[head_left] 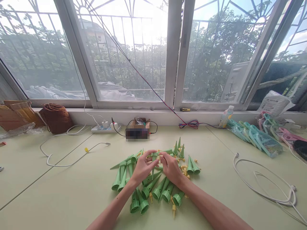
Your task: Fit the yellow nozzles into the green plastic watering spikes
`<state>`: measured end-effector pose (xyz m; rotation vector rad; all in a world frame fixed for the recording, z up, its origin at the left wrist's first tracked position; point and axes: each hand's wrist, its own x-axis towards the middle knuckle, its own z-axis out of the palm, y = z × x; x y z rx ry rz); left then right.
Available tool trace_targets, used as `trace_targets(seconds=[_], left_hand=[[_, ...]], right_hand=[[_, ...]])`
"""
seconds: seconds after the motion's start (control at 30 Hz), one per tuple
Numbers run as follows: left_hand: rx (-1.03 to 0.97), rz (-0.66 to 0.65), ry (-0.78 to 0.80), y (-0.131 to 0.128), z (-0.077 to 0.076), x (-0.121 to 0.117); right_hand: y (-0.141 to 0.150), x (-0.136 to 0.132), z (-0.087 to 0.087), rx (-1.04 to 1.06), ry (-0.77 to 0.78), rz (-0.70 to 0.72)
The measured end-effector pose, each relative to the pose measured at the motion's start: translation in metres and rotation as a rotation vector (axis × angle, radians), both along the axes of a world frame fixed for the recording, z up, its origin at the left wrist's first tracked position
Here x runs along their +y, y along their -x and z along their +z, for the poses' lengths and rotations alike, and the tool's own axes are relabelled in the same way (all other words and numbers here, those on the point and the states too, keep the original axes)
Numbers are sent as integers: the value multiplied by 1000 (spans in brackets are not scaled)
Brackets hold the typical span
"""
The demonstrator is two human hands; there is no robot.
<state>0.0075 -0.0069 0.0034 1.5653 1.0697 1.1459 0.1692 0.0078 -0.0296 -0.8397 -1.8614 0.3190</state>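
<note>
My left hand [145, 166] is closed around a green plastic watering spike [153, 172], held with its narrow end pointing down. Close beside it, my right hand [170, 166] is pinched at the fingertips on what looks like a small yellow plastic valve, mostly hidden by the fingers. Under and around both hands lie several more green spikes [143, 204], hollow at their wide ends. Loose yellow valves [174, 209] are scattered among them, thickest to the right of my right hand. Two spikes [182, 151] stand upright behind that hand.
Behind the pile sits a small open box [137, 123] with a blurred dark front. A power strip [105, 127] and white cable [69, 165] lie left; a coiled cable [263, 182], bottle [226, 116] and bagged teal items [257, 137] are right. Windows rise behind the table.
</note>
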Motion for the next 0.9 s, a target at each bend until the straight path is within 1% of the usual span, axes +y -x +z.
trace_targets(seconds=[0.2, 0.47, 0.73, 0.9], left_hand=[[37, 78, -22, 0, 2, 1], [-15, 36, -16, 0, -4, 3], [-2, 6, 7, -1, 0, -2], [0, 22, -7, -4, 6, -4]], right_hand=[[0, -1, 1, -3, -14, 10], [1, 0, 1, 14, -11, 11], [0, 1, 0, -10, -7, 12], [1, 0, 0, 2, 9, 15]])
